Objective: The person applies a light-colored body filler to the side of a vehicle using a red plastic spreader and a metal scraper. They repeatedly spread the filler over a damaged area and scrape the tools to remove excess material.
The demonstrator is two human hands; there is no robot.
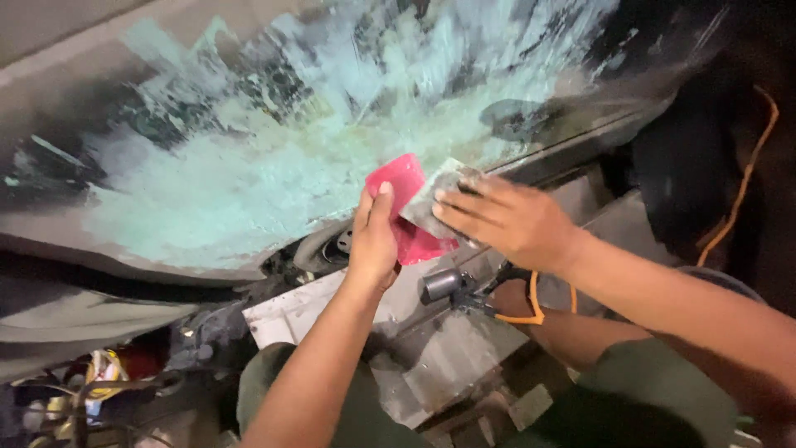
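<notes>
A large pane of car glass point(274, 141), smeared with pale green-white residue, fills the upper part of the head view. My left hand point(371, 241) holds a flat pink scraper card point(400, 184) at the glass's lower edge. My right hand point(506, 217) presses a grey cloth or pad point(441, 192) flat against the pink card, fingers spread over it. Both hands meet at the lower middle of the pane.
A metal cylinder-shaped tool point(444, 284) with an orange cord point(521, 315) hangs by my right forearm. A white panel edge point(286, 314) and dark car-body parts lie below the glass. Cluttered items sit at bottom left point(99, 373). An orange cable point(742, 187) runs down the right.
</notes>
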